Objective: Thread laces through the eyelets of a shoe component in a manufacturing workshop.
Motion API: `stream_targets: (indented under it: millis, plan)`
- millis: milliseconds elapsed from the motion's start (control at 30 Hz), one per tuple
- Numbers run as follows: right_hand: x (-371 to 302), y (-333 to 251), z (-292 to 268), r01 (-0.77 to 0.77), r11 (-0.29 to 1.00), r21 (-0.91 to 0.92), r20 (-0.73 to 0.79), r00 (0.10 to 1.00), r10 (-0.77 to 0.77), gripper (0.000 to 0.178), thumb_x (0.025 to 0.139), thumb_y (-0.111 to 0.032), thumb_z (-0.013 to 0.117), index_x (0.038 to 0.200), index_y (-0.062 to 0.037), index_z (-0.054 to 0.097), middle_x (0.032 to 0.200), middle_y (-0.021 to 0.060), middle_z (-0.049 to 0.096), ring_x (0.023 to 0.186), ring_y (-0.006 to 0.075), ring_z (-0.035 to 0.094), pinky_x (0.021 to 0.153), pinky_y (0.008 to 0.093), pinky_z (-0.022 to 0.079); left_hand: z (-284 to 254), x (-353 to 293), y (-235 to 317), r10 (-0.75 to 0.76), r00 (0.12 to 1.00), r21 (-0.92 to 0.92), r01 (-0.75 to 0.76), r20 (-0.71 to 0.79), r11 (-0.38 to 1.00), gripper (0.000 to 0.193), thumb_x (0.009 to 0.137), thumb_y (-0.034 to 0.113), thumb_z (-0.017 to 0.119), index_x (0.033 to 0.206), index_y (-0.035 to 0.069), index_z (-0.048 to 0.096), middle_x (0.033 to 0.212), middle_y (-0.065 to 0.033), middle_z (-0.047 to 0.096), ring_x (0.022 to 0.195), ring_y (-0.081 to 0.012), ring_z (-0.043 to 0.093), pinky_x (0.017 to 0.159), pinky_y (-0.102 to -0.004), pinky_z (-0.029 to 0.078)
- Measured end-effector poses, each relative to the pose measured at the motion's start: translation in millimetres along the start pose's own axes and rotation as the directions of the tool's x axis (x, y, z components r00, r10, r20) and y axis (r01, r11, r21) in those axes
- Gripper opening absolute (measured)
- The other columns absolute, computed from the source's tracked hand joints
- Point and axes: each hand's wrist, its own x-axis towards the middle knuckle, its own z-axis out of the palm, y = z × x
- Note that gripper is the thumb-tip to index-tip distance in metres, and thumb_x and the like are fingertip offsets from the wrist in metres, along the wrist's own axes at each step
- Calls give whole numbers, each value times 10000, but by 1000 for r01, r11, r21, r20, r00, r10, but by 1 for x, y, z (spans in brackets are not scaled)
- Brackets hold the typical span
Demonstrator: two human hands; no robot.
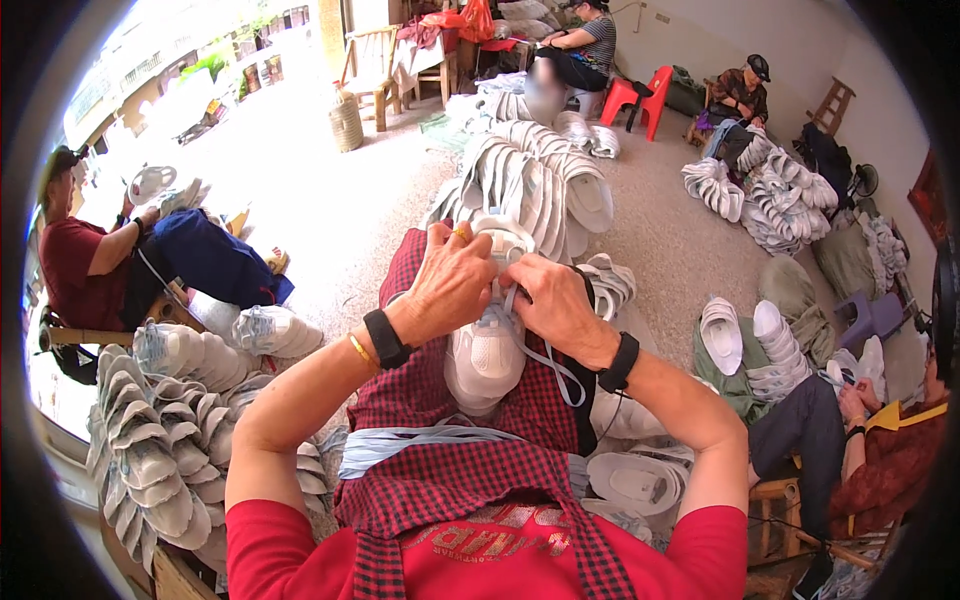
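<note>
Red-&-black checked apron [440,500] is covering the wearer's lap, & a bundle of pale-blue laces [420,448] is lying across it. Just fwd of that, a white shoe [485,365] is sitting b/w the thighs, toe pointing back twd the wearer, pale-blue lacing showing up its front.

R hand [555,305] is working at the shoe's lacing: thumb & fingers are curling in tight, pinching a pale lace [565,375], w/ a loop of it hanging below. L hand [450,275] is resting its bent, part-closed fingers on the tongue nr the opening; can't tell if they're gripping tongue or lace. Black wristbands [385,338] are circling both wrists.

To the L, big stacks of nested white shoes [150,440] are leaning together; to the R, a seated co-worker [885,470] is holding hands close to white shoes. Straight ahead, a long row of nested shoes [510,185] is running away over the floor [340,200]. Out L, a co-worker in dark red [90,245] is handling a pale shoe [152,183].

Farther back, a red plastic chair [652,98] is standing nr a person in a striped top [597,45]; top R, a person in a dark cap [738,95] is sitting behind more shoe piles [785,190].
</note>
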Motion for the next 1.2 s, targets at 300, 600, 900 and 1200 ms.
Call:
stream_targets:
  millis: [300, 600, 900, 1200]
  plan:
    - [5, 9, -5, 159, 985, 66, -134, 980, -149, 193, 749, 25, 662, 927, -29, 711, 872, 133, 692, 819, 331, 661, 737, 407, 536, -29, -11, -31, -22, 998, 29, 23, -51, 999, 68, 661, 88, 618, 701, 34, 608, 908, -106, 548, 953, -305, 495, 849, -442, 405]
    - [-20, 108, -68, -246, 966, -81, -310, 927, 210, 172, 835, -86, 652, 954, -87, 776, 817, 133, 718, 729, 312, 682, 665, 399, 531, -104, -149, -182, -507, 840, 147, 536, -193, 832, 77, 675, 39, 653, 678, -27, 614, 780, -189, 609, 787, -380, 629, 745, -447, 511]
    - [-73, 168, -96, -453, 879, -148, -157, 888, 432, 265, 796, -77, 661, 1037, -80, 771, 813, 109, 730, 673, 211, 683, 647, 329, 529, -109, -217, -245, -691, 702, 242, 710, -172, 661, 121, 684, 43, 690, 779, -22, 655, 836, -190, 636, 827, -368, 653, 768, -427, 523]
    - [-16, 18, -41, -92, 957, 274, 131, 990, 58, 207, 785, 11, 683, 991, -3, 671, 908, 131, 645, 781, 300, 654, 748, 386, 531, -44, -93, -66, -251, 968, -359, 226, -25, 905, 179, 744, -15, 688, 906, 20, 621, 921, -129, 609, 915, -311, 593, 868, -409, 453]
